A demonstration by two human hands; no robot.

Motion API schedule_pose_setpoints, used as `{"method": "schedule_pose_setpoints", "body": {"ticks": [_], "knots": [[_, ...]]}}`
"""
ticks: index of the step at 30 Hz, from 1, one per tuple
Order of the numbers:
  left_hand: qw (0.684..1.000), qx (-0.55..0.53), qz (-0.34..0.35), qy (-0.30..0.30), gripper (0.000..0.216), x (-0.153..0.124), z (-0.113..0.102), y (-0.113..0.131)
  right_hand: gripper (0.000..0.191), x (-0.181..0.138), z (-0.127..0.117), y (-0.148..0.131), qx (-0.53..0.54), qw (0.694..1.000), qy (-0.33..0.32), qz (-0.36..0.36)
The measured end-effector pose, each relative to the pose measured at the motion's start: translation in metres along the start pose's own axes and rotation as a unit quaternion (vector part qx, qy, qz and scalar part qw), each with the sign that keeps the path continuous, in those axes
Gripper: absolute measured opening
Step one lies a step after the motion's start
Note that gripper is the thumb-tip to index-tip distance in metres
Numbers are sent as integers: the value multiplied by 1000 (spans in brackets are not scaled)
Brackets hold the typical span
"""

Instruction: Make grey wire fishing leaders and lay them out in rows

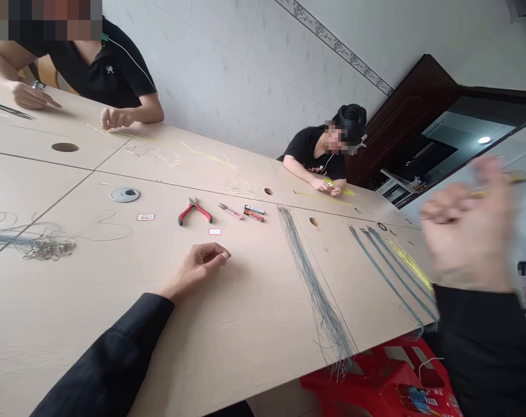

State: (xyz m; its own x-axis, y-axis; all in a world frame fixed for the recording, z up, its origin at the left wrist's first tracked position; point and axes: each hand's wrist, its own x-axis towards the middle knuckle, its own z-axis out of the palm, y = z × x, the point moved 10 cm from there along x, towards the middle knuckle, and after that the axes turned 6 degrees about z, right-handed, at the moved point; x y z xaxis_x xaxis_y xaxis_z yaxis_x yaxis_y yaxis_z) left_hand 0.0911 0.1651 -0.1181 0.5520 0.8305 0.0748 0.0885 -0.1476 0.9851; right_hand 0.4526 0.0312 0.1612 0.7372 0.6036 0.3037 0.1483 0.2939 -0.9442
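My left hand [202, 263] rests on the light wooden table [228, 324], in a black sleeve, with its fingers curled together in a loose pinch; nothing can be seen in them. A small white tag [215, 231] lies just beyond it. My right hand [471, 226] is raised in the air at the right and smeared by motion; a thin yellow piece [512, 178] seems to stick out near its fingertips. Below it several bundles of grey-blue and yellow cords [393, 266] lie across the table edge.
Red-handled pliers [194, 212], pink snips [230, 211] and two batteries [254, 213] lie mid-table. A long grey cord bundle [309, 272] hangs over the near edge above a red stool [376, 376]. Metal clasps [48, 248] lie left. Two other people work across the table.
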Motion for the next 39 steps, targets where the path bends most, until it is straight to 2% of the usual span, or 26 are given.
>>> {"method": "schedule_pose_setpoints", "body": {"ticks": [3, 7, 10, 13, 18, 22, 25, 30, 34, 39], "knots": [[1000, -3, -2, -4, 33, 0, 1, -2, 22, 10, 32, 97, 14, 988, -7, 152], [1000, -15, -1, -10, 32, 1, 2, -4, 35, 20, 68, 210, -101, 965, -59, 237], [999, -32, -16, -10, 31, 2, 3, -3, 37, 29, 86, 263, -142, 954, -74, 252], [999, -46, -28, -8, 32, 3, 2, -2, 31, 40, 103, 295, -187, 948, -74, 248], [998, -54, -30, -3, 36, 4, 1, -2, 21, 61, 125, 326, -279, 934, -64, 212], [999, -46, -28, -5, 36, 4, 1, -4, 18, 77, 131, 337, -381, 906, -63, 174], [998, -55, -38, -7, 35, 4, 2, -4, 13, 85, 138, 338, -452, 878, -89, 132], [997, -62, -42, -2, 34, 5, 1, -3, 32, 89, 157, 339, -536, 824, -164, 75], [998, -56, -35, -3, 34, 5, 0, -4, 33, 89, 164, 338, -589, 781, -201, 54], [998, -58, -27, -4, 33, 5, 0, -3, 33, 87, 167, 331, -622, 749, -227, 25]]}}
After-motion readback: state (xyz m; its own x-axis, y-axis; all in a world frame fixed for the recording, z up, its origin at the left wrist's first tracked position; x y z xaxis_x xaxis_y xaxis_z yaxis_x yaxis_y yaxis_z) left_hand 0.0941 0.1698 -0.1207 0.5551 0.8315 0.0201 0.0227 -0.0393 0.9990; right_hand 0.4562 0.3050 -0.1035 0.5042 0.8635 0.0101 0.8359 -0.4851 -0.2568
